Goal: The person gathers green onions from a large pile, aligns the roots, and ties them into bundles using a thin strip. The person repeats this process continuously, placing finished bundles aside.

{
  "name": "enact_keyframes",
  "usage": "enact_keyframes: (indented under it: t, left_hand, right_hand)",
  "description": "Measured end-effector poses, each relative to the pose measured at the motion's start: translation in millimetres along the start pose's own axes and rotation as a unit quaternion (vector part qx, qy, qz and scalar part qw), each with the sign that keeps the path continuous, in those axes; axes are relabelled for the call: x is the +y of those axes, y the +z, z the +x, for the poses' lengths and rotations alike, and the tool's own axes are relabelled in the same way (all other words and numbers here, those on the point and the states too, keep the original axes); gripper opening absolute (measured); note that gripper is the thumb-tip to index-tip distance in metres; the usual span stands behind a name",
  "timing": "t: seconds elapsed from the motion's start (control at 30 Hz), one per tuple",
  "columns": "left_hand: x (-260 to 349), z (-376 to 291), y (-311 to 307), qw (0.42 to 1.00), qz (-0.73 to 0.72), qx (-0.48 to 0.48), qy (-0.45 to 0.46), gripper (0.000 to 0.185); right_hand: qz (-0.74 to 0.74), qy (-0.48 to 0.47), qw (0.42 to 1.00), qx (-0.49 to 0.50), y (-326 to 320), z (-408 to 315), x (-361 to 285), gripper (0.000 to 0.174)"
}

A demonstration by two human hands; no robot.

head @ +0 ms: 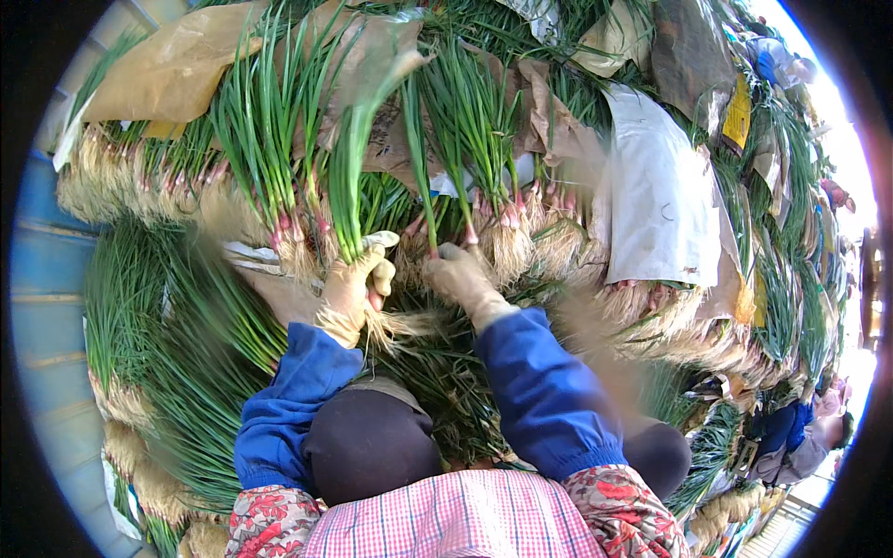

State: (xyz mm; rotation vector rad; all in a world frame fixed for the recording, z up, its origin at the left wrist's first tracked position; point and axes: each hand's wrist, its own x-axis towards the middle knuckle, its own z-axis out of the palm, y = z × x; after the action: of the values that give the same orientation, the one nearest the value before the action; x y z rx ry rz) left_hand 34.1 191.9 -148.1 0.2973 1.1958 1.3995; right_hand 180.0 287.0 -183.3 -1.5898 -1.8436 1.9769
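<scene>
My left hand (pixel 359 279), in a pale glove, is closed around a bunch of green onions (pixel 352 188); their leaves point up and their roots hang out below the fist. Beside it, my right hand (pixel 460 277), gloved too, grips a single green onion stalk (pixel 418 164) near its pinkish base. Loose green onions with pink bulbs (pixel 286 223) stand just beyond my left hand. Farther right, more of them (pixel 506 234) lean with long pale roots towards me. Cut or fallen leaves (pixel 446 390) lie below my hands, between my knees.
Brown paper (pixel 174 63) and a white sheet (pixel 663 188) cover parts of the rows of green onions. More bundles (pixel 188 418) lie at my left, beside a blue surface (pixel 52 265). Another person (pixel 795 439) is at the far right, and others are at the upper right.
</scene>
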Motion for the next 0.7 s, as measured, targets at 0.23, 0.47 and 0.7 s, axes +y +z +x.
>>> enact_keyframes:
  t: [0.23, 0.47, 0.7]
  left_hand:
    - [-15, 4, -12, 0.989, 0.119, -0.055, -0.073, 0.030]
    - [-6, -10, -13, 0.995, 0.014, -0.018, -0.101, 0.026]
    - [-7, -10, -5, 0.977, 0.175, -0.065, -0.108, 0.023]
  right_hand:
    - [0.188, -0.059, 0.966, -0.170, 28, -44, 23, 0.036]
    - [-0.151, 0.010, 0.975, -0.163, -3, -52, 45, 0.035]
    - [0.183, -0.073, 0.980, -0.044, 3, -28, 6, 0.043]
